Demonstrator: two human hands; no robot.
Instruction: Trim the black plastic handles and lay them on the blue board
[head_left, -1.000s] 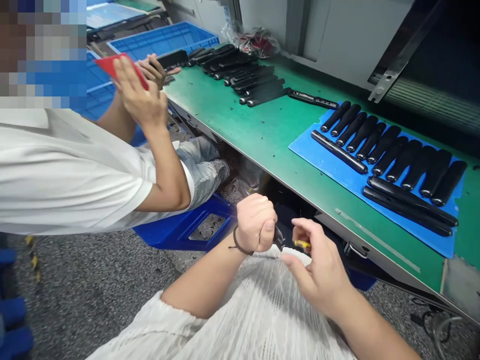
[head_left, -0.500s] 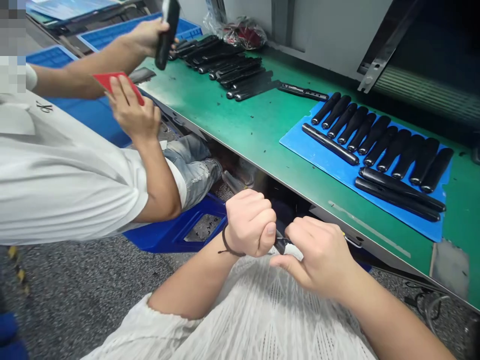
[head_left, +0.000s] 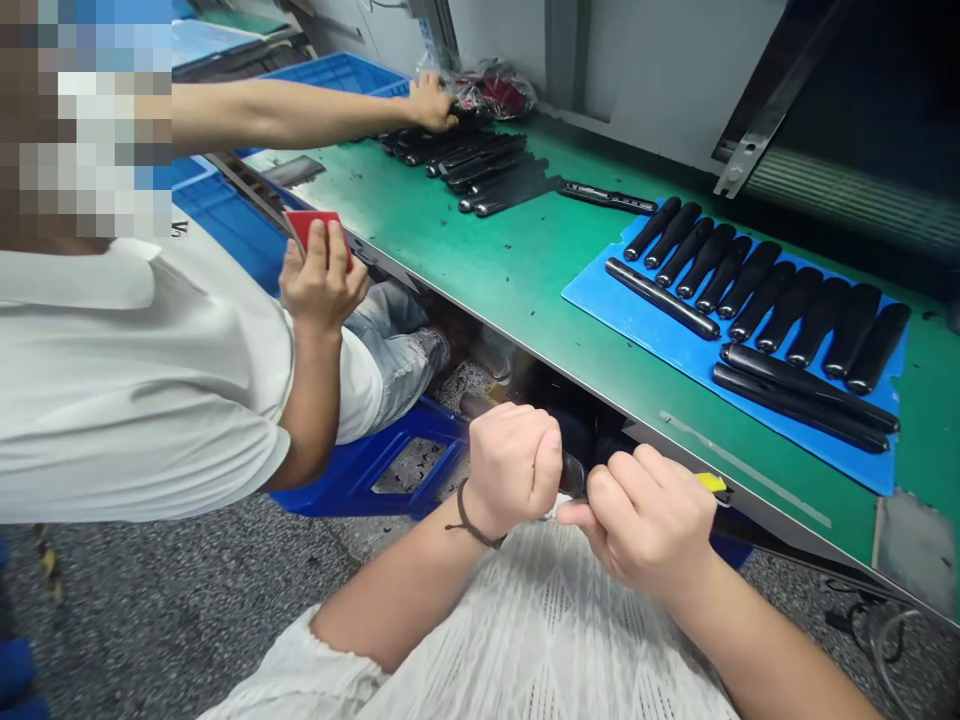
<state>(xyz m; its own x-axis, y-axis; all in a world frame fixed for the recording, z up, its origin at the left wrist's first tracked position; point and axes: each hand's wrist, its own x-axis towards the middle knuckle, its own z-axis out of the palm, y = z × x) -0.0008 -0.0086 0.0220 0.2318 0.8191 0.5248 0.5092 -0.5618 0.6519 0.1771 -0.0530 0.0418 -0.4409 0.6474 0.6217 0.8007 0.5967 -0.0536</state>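
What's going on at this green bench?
The person's left hand grips a dark piece; the right hand, curled near its end, holds a yellow-ended tool. A co-worker holds a red piece in one hand while the other hand reaches over a pile of black pieces. Other black pieces lie on a blue mat.

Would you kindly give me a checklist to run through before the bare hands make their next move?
1. Left hand closed around the dark glossy piece: ok.
2. Slim yellow-ended tool apparently held in the right hand: ok.
3. Tool's other end visible: not ok, hidden by the fingers.
4. Tool touching the piece: cannot tell.
5. Co-worker's hand with the flat red pad apart from both hands: ok.
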